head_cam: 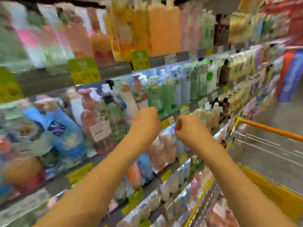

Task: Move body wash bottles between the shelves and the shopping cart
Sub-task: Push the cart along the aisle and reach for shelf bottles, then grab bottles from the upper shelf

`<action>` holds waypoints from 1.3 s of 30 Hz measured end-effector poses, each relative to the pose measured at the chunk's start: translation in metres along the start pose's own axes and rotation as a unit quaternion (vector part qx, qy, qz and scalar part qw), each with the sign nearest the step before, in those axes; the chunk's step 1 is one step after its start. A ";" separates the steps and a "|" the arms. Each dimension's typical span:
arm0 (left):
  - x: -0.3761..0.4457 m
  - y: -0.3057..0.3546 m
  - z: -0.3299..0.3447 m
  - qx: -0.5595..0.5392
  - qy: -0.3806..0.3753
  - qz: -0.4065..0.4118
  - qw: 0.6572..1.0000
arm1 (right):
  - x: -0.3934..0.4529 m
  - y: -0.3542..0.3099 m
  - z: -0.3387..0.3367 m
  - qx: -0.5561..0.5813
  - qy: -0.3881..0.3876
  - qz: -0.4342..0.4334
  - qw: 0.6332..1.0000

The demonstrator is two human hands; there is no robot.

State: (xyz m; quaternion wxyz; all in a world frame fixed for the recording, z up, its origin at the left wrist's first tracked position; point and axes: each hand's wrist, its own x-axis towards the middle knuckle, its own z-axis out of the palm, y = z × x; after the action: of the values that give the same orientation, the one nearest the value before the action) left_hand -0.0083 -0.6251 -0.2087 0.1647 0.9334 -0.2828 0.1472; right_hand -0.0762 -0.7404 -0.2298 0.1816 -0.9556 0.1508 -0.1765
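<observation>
The head view is badly blurred by motion. Both my arms reach forward toward the shelves of body wash bottles [155,92]. My left hand [146,122] is curled into a loose fist in front of the middle shelf, just below the green bottles, and holds nothing that I can see. Beside it, my right hand [188,128] is also closed in a fist with nothing in it, hovering over pale pink bottles [165,145] on a lower shelf. The shopping cart [268,130], wire with orange and yellow trim, stands at the right.
Several shelf levels run diagonally from lower left to upper right, packed with bottles: orange ones [164,30] on top, red and blue ones [98,125] at left. Yellow-green price tags [83,71] line the shelf edges. Grey aisle floor [287,108] lies beyond the cart.
</observation>
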 end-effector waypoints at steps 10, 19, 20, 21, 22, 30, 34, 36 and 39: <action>-0.015 -0.110 -0.133 0.041 0.109 -0.064 0.991 | 0.013 -0.146 -0.008 0.075 0.045 -0.125 0.988; 0.035 -0.149 -0.172 0.067 0.127 -0.081 0.986 | 0.065 -0.179 -0.021 0.084 0.028 -0.178 0.980; 0.047 -0.151 -0.177 0.071 0.137 -0.080 0.985 | 0.079 -0.181 -0.026 0.083 0.032 -0.186 0.979; 0.058 -0.152 -0.182 0.072 0.148 -0.079 0.983 | 0.093 -0.183 -0.030 0.081 0.043 -0.194 0.977; 0.070 -0.154 -0.187 0.069 0.159 -0.076 0.982 | 0.109 -0.185 -0.035 0.082 0.057 -0.201 0.974; 0.161 -0.175 -0.210 -0.151 0.161 -0.163 0.962 | 0.240 -0.218 -0.051 0.200 0.100 -0.175 0.959; 0.186 -0.190 -0.202 -0.230 0.134 -0.198 0.943 | 0.281 -0.230 -0.040 0.271 0.049 -0.131 0.952; 0.194 -0.198 -0.199 -0.257 0.103 -0.214 0.937 | 0.294 -0.233 -0.035 0.277 0.015 -0.107 0.955; 0.204 -0.206 -0.195 -0.262 0.112 -0.197 0.938 | 0.308 -0.236 -0.025 0.307 -0.022 -0.088 0.947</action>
State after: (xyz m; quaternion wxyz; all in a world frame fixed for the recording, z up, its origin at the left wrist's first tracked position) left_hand 0.2372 -0.4850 -0.0042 0.4598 0.8716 -0.1019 0.1360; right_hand 0.2419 -0.6468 -0.0260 0.4533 -0.8666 0.0010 -0.2086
